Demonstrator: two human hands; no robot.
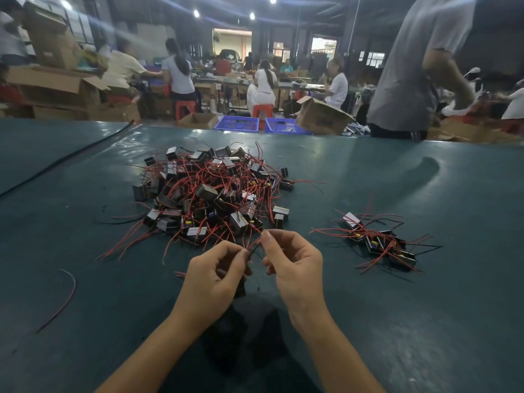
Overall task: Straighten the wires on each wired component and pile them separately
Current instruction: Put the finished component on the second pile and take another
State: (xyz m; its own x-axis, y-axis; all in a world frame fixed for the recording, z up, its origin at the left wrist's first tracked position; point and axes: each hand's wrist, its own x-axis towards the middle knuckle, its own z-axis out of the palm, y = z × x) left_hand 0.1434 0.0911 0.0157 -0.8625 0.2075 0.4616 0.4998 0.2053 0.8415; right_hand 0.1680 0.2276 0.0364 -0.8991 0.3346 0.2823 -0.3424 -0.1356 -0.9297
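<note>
Both hands meet low over the green surface. The left hand has its fingers curled, thumb and forefinger pinching a thin bunch of red and black wires. A dark block shows just under those curled fingers, mostly hidden, so I cannot tell what it is. The right hand pinches the same wires a little higher, its fingers bent and close to the left ones. Just beyond the fingers lies the big heap of black boxy parts tangled in red wire, its nearest strands almost reaching them. To the right of the fingers, well apart, sits a small pile of the same parts. Far to the left of the fingers a loose red wire lies curved on the surface
</note>
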